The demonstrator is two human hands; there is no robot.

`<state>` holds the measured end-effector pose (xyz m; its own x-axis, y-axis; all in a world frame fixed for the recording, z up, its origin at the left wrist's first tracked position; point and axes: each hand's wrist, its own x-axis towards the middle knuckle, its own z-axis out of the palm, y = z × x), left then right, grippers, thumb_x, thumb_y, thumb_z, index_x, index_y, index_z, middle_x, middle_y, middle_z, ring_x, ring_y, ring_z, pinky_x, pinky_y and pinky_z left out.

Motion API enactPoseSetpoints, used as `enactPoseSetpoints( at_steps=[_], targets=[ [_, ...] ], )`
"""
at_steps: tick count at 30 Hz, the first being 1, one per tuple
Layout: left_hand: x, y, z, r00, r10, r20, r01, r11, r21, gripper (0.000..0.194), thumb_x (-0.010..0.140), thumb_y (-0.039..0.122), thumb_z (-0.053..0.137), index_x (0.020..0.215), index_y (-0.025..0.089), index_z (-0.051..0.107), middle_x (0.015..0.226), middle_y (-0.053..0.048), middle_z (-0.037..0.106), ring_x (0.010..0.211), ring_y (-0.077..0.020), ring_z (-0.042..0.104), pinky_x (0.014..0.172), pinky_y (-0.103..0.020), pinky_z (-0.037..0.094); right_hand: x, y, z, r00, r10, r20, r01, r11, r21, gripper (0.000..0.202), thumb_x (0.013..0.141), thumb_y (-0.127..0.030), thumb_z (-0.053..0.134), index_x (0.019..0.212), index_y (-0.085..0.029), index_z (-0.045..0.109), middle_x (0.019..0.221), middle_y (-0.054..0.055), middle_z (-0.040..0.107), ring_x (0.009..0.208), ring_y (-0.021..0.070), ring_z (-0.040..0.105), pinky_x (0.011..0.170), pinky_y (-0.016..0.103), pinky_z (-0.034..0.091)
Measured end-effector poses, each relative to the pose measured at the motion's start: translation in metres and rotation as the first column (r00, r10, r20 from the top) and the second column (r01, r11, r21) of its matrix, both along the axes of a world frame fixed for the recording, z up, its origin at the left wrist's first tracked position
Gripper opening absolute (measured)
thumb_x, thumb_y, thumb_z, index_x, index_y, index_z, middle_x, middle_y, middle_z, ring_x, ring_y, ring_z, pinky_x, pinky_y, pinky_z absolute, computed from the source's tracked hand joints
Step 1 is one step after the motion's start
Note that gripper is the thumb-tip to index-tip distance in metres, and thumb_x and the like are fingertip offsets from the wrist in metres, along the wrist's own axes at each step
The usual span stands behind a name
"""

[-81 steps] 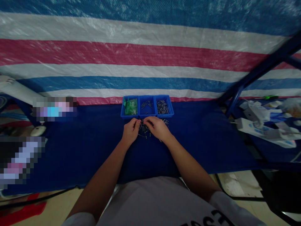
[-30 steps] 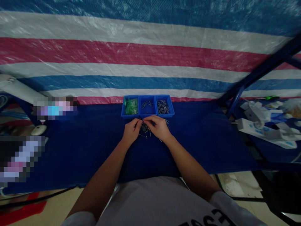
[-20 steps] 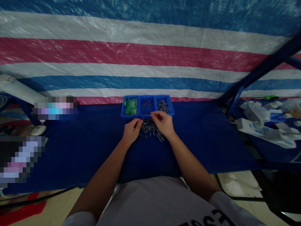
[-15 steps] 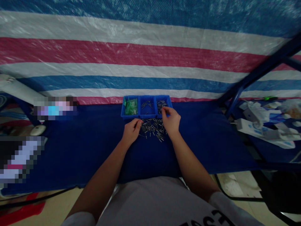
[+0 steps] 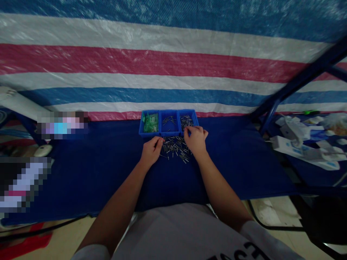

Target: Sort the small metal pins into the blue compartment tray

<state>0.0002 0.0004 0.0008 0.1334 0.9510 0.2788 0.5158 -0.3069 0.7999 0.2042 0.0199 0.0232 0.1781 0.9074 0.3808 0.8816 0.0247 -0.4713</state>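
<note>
The middle bin, blue and open-topped, stands on the dark blue worktop with a few thin metal pins lying loose inside it. Directly to its left, side against side, is the left bin, filled with green packets; directly to its right, the right bin carries a dense layer of short metal pieces. Just in front of the middle bin, and stretching a little to its right, a loose heap of slim metal parts lies on the worktop, pointing in many directions. The left hand is in front and to the left of the middle bin, at the heap's left edge, thumb and forefinger brought together; whether a part is caught between them cannot be told. The right hand is to the right of the middle bin, over the front edge of the right bin, fingers bent with their tips near the pieces there; whether they grip one is too small to tell. Behind the middle bin hangs a striped sheet of blue, white and red. Well to its right lie white packaging and a green-handled tool.
</note>
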Motion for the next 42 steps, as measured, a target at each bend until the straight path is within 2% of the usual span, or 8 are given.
enactPoseSetpoints(
  at_steps=[3,5,8,10,16,21,29,42],
  targets=[
    [0.000,0.000,0.001,1.000,-0.001,-0.005,0.001,1.000,-0.004,0.033,0.094,0.039,0.042,0.089,0.017,0.066,0.055,0.004,0.054,0.048,-0.0094,0.050,0.052,-0.021,0.038,-0.004,-0.004,0.003,0.996,0.081,-0.031,-0.077,0.991,0.111,0.021,0.090,-0.028,0.053,0.093,-0.019,0.071,0.093,0.009,0.072,0.107,0.0299,0.051,0.093,0.047,0.029],
    [0.000,0.000,0.001,1.000,0.001,-0.009,-0.001,1.000,-0.003,0.033,0.094,0.039,0.042,0.089,0.017,0.066,0.055,0.004,0.054,0.048,-0.0095,0.050,0.052,-0.022,0.038,-0.008,-0.006,0.005,0.961,0.268,-0.072,-0.257,0.958,0.131,0.020,0.091,-0.026,0.052,0.092,-0.018,0.070,0.090,0.008,0.071,0.097,0.0255,0.055,0.090,0.042,0.036],
    [-0.001,0.000,0.001,1.000,0.004,-0.010,-0.004,1.000,0.014,0.032,0.094,0.039,0.043,0.089,0.017,0.066,0.059,0.003,0.058,0.051,-0.0098,0.052,0.053,-0.021,0.039,-0.014,-0.009,0.006,0.784,0.612,-0.098,-0.612,0.790,0.038,0.018,0.091,-0.021,0.053,0.096,-0.018,0.069,0.089,0.007,0.069,0.086,0.0194,0.060,0.082,0.034,0.044],
    [-0.001,0.001,0.001,1.000,0.005,-0.009,-0.005,1.000,0.026,0.032,0.094,0.039,0.043,0.089,0.017,0.066,0.063,0.002,0.060,0.053,-0.0100,0.054,0.055,-0.021,0.040,-0.017,-0.009,0.003,0.700,0.710,-0.073,-0.713,0.700,-0.038,0.016,0.089,-0.020,0.056,0.099,-0.018,0.069,0.092,0.007,0.068,0.090,0.0193,0.060,0.083,0.033,0.046],
    [0.000,0.001,0.001,1.000,-0.004,-0.023,0.005,1.000,0.025,0.033,0.095,0.038,0.041,0.089,0.017,0.065,0.065,0.001,0.062,0.055,-0.0098,0.054,0.057,-0.021,0.042,-0.019,-0.009,-0.006,0.665,0.743,-0.071,-0.744,0.652,-0.145,0.023,0.082,-0.020,0.069,0.105,-0.017,0.067,0.101,0.009,0.065,0.098,0.0211,0.059,0.091,0.037,0.046],
    [0.001,0.000,0.002,1.000,-0.005,-0.019,0.005,1.000,0.011,0.033,0.095,0.038,0.041,0.090,0.017,0.065,0.061,0.003,0.058,0.053,-0.0097,0.053,0.055,-0.021,0.040,-0.021,-0.008,-0.009,0.663,0.745,-0.069,-0.745,0.649,-0.156,0.022,0.084,-0.010,0.062,0.105,-0.016,0.067,0.100,0.008,0.064,0.097,0.0198,0.059,0.091,0.035,0.047],
    [0.001,0.001,0.001,1.000,-0.002,-0.014,0.002,1.000,0.009,0.032,0.095,0.039,0.042,0.090,0.017,0.065,0.062,0.003,0.058,0.053,-0.0098,0.053,0.055,-0.021,0.040,-0.023,-0.009,-0.006,0.706,0.704,-0.073,-0.706,0.693,-0.147,0.022,0.083,-0.005,0.059,0.101,-0.015,0.068,0.095,0.008,0.065,0.092,0.0187,0.060,0.086,0.032,0.048],
    [0.000,0.001,0.000,0.999,-0.007,-0.035,0.007,1.000,0.001,0.032,0.094,0.039,0.042,0.089,0.017,0.065,0.062,0.002,0.059,0.056,-0.0103,0.055,0.056,-0.021,0.041,-0.023,-0.009,-0.007,0.719,0.691,-0.078,-0.694,0.706,-0.139,0.027,0.083,-0.001,0.054,0.100,-0.016,0.068,0.094,0.007,0.065,0.090,0.0181,0.061,0.084,0.030,0.048]
  ],
)
